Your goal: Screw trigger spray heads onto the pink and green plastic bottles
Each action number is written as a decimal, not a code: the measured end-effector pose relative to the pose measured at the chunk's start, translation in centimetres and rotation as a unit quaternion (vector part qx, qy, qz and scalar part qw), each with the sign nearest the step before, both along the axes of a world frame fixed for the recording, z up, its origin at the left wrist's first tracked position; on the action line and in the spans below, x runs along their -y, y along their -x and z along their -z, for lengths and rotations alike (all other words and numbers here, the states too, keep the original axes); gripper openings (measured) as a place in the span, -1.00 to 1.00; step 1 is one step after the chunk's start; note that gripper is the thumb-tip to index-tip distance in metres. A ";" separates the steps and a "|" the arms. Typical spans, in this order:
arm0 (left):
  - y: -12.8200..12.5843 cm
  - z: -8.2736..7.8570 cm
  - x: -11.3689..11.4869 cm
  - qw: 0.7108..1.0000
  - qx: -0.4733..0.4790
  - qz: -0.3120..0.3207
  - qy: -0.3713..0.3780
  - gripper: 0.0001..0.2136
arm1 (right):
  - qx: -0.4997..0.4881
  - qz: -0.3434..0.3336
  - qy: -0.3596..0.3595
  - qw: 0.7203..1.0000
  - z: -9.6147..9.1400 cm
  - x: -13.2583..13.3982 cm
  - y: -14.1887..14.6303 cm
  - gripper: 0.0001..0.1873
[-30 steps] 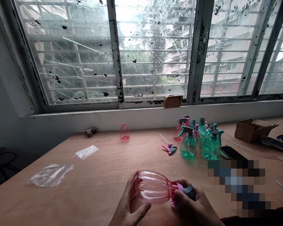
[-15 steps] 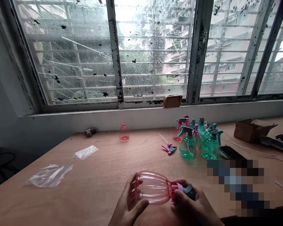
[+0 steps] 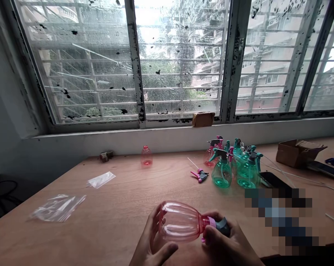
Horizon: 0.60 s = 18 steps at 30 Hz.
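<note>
A translucent pink spray bottle (image 3: pixel 180 221) lies on its side in the air over the table, its base to the left. My left hand (image 3: pixel 157 238) is curved around the base end, fingers behind it and thumb along its lower front. My right hand (image 3: pixel 225 236) grips the pink-and-grey spray head (image 3: pixel 216 223) at the bottle's neck, thumb in front. Part of the trigger is hidden by that hand. Farther back, a loose spray head (image 3: pixel 200 174) with a thin tube lies on the table. A pink bottle (image 3: pixel 146 157) without a head stands near the wall.
Several green and pink spray bottles (image 3: pixel 221 173) stand together at the back right. Beside them are a phone (image 3: pixel 275 180), a cardboard box (image 3: pixel 294 153) and a white cable (image 3: pixel 308 180). Clear plastic bags (image 3: pixel 58 207) lie at the left. A blurred patch covers the right side.
My left thumb has shifted slightly down along the bottle, and the bottle has turned a little. My right hand keeps its grip on the spray head.
</note>
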State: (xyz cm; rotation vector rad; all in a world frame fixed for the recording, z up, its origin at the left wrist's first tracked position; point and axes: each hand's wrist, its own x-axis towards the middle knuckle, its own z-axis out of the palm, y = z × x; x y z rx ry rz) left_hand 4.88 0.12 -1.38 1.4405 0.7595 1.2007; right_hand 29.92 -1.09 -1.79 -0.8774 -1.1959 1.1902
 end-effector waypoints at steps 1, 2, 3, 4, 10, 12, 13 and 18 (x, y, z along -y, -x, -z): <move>0.1 -0.3 0.1 1.000 -0.005 0.002 0.003 -0.27 | -0.002 -0.005 0.005 1.000 0.1 0.0 0.0 -0.64; 0.1 -0.5 0.2 1.000 -0.013 0.003 0.002 -0.26 | -0.004 -0.010 0.011 1.000 0.1 0.0 0.0 -0.63; 0.1 -0.7 0.2 1.000 -0.023 0.003 -0.003 -0.26 | -0.007 -0.015 0.018 1.000 0.2 0.0 0.0 -0.63; 0.1 -0.8 0.2 0.999 -0.032 0.003 -0.010 -0.26 | -0.011 -0.020 0.025 0.999 0.2 0.0 0.1 -0.62; -0.4 -0.1 0.0 0.998 -0.036 -0.026 -0.040 -0.36 | -0.036 -0.015 0.029 0.999 -0.2 0.1 0.1 -0.64; -0.4 0.1 0.0 0.998 -0.034 -0.029 -0.050 -0.32 | -0.026 -0.008 0.019 0.999 -0.4 0.1 0.1 -0.63; -0.3 0.1 0.0 0.998 -0.029 -0.025 -0.048 -0.31 | -0.022 -0.008 0.018 1.000 -0.4 0.1 0.0 -0.63; 0.3 -0.7 0.1 1.000 -0.027 -0.007 -0.008 -0.38 | -0.009 -0.015 0.017 1.000 -0.3 0.0 0.0 -0.61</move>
